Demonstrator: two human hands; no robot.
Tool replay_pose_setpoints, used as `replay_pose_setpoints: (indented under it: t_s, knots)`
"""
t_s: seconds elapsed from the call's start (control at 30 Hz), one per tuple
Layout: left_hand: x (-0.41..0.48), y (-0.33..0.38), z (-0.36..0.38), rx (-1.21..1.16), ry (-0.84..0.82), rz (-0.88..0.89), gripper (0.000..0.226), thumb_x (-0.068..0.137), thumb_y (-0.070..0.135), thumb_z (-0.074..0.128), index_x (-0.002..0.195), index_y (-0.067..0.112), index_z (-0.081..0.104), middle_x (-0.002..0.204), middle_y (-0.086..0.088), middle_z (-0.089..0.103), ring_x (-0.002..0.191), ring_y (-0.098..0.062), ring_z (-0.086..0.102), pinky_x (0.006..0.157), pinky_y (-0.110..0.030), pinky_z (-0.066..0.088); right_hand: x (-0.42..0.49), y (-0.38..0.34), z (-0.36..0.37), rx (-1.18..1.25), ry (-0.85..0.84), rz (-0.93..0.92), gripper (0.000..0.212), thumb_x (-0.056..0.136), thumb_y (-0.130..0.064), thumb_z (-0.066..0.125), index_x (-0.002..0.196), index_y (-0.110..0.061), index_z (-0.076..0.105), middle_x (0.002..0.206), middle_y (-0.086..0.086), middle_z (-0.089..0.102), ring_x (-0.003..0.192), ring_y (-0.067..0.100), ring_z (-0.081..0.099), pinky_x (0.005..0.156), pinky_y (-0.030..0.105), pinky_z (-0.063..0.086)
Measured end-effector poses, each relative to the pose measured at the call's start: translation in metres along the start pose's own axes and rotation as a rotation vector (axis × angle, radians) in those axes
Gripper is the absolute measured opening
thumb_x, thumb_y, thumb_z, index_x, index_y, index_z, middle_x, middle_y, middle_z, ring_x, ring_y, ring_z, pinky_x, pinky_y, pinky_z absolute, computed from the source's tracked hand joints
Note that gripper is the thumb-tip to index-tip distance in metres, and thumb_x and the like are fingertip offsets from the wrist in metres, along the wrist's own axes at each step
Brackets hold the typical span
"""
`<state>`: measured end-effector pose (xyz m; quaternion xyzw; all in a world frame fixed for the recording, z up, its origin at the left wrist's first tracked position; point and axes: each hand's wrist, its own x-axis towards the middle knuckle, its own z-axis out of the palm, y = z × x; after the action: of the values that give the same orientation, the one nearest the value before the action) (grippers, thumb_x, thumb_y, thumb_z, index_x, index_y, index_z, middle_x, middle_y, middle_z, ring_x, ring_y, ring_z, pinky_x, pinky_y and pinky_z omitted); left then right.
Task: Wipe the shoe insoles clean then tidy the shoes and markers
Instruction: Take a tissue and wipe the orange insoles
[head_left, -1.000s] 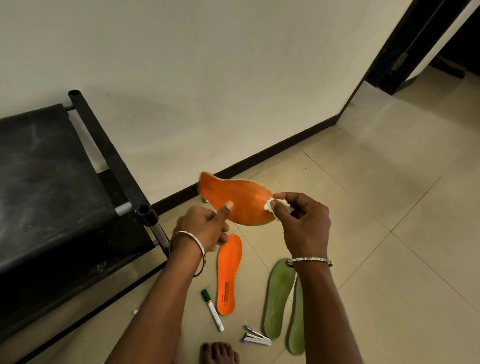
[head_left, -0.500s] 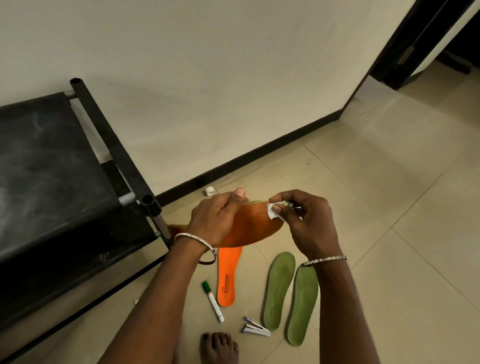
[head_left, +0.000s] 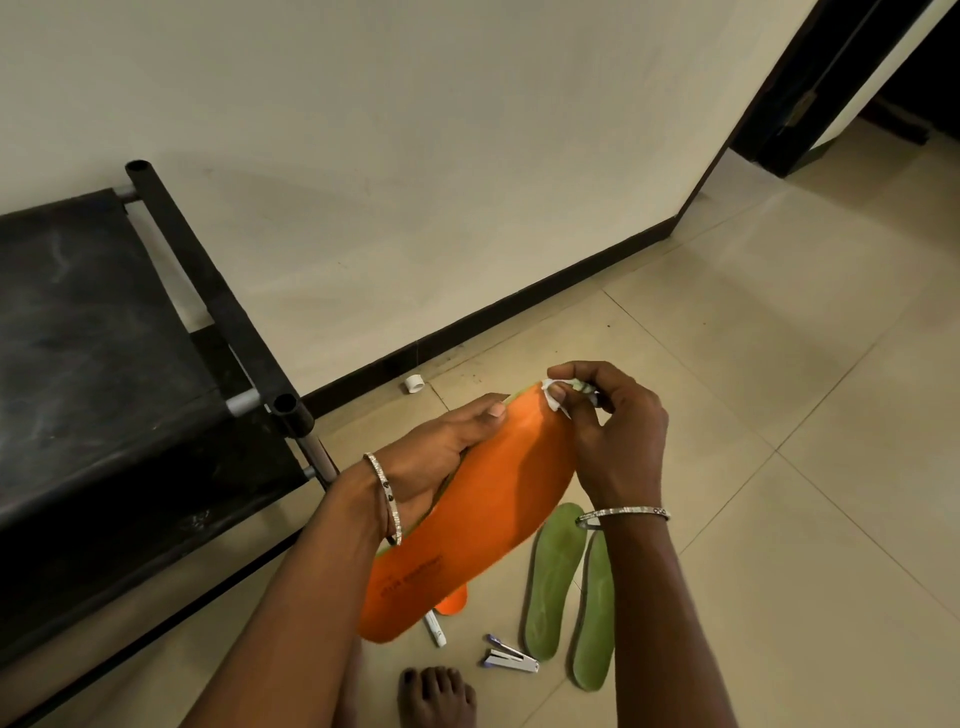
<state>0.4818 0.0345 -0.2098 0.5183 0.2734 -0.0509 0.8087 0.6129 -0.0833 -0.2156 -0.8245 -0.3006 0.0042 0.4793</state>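
Green insoles (head_left: 553, 577) are laid side by side on the tiled floor (head_left: 779, 519), with a stapler (head_left: 511, 661) just beside them. A marker (head_left: 435, 630) is now largely covered by the orange insole (head_left: 478, 519), which has been turned lengthwise since half a second ago, heel nearest. Its edge is gripped by the left hand (head_left: 436, 457), thumb laid on top. At the far toe end, a white wipe (head_left: 550, 388) is pinched in the curled fingers of the right hand (head_left: 618, 441).
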Motion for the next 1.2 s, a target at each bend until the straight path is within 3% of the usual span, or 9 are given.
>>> replay_pose_setpoints:
  t_s: [0.1,0.23,0.37,0.53,0.63,0.77,0.9,1.1,1.2]
  knots:
    - [0.001,-0.001,0.003,-0.067,0.015,0.023,0.028,0.097,0.038,0.049,0.120,0.033,0.065,0.109,-0.004,0.075,0.095,-0.022,0.073,0.076,-0.035,0.059,0.000,0.001,0.003,-0.027,0.035,0.026,0.019,0.086,-0.010,0.073,0.102,-0.021,0.076,0.104,-0.003,0.073,0.099,0.016,0.064,0.084,0.018,0.048]
    - [0.004,-0.002,0.006,-0.080,0.085,0.022,0.026,0.102,0.034,0.048,0.121,0.030,0.065,0.108,-0.006,0.075,0.096,-0.026,0.072,0.079,-0.039,0.059,-0.001,-0.001,0.007,-0.087,0.087,0.058,0.018,0.082,-0.015,0.078,0.099,-0.023,0.078,0.105,-0.003,0.068,0.102,0.017,0.060,0.084,0.032,0.051]
    - [0.006,-0.003,0.006,-0.101,0.124,0.009,0.029,0.104,0.032,0.045,0.122,0.024,0.066,0.097,-0.003,0.076,0.089,-0.023,0.073,0.077,-0.039,0.057,-0.004,-0.009,0.009,-0.090,0.029,0.063,0.014,0.081,-0.020,0.079,0.095,-0.023,0.079,0.094,-0.005,0.070,0.082,0.008,0.061,0.071,0.006,0.038]
    - [0.007,-0.002,0.004,-0.229,0.202,0.012,0.031,0.107,0.029,0.041,0.119,0.014,0.065,0.083,-0.003,0.074,0.073,-0.017,0.072,0.073,-0.036,0.055,-0.009,-0.019,0.011,-0.058,-0.276,-0.001,0.013,0.078,-0.024,0.082,0.091,-0.023,0.080,0.084,-0.010,0.072,0.072,-0.007,0.058,0.063,0.003,0.041]
    - [0.005,-0.001,0.005,-0.230,0.218,-0.008,0.033,0.107,0.027,0.041,0.117,0.009,0.067,0.076,-0.003,0.072,0.064,-0.016,0.070,0.068,-0.032,0.053,-0.007,-0.019,0.010,-0.072,-0.369,0.003,0.015,0.078,-0.025,0.082,0.093,-0.022,0.080,0.087,-0.010,0.073,0.072,-0.004,0.058,0.063,0.003,0.040]
    - [0.001,0.003,0.006,-0.174,0.175,-0.002,0.033,0.107,0.025,0.039,0.093,0.012,0.066,0.063,0.001,0.063,0.052,-0.011,0.061,0.055,-0.024,0.051,-0.008,-0.014,0.013,-0.105,-0.152,0.054,0.015,0.080,-0.032,0.080,0.091,-0.022,0.079,0.086,-0.008,0.073,0.072,-0.003,0.058,0.064,0.008,0.041]
    - [0.001,0.003,0.009,-0.130,0.174,0.026,0.034,0.107,0.025,0.041,0.094,0.009,0.068,0.070,-0.004,0.063,0.060,-0.015,0.061,0.060,-0.027,0.055,-0.007,-0.015,0.017,-0.140,0.059,0.105,0.017,0.082,-0.031,0.079,0.091,-0.018,0.075,0.080,-0.008,0.069,0.066,0.000,0.057,0.065,0.007,0.044]
    - [0.004,0.003,0.005,-0.185,0.264,0.049,0.033,0.107,0.022,0.040,0.097,0.008,0.068,0.078,-0.007,0.071,0.064,-0.016,0.068,0.064,-0.029,0.054,-0.007,-0.022,0.013,-0.010,-0.325,0.059,0.012,0.079,-0.027,0.082,0.088,-0.020,0.079,0.076,-0.009,0.072,0.069,0.002,0.066,0.061,0.009,0.050]
    - [0.004,0.003,0.007,-0.153,0.252,0.061,0.033,0.107,0.022,0.039,0.096,0.010,0.067,0.071,-0.002,0.070,0.061,-0.013,0.068,0.065,-0.029,0.054,-0.007,-0.019,0.014,-0.036,-0.272,0.065,0.012,0.079,-0.028,0.082,0.087,-0.020,0.079,0.074,-0.012,0.069,0.068,0.002,0.064,0.059,0.006,0.046]
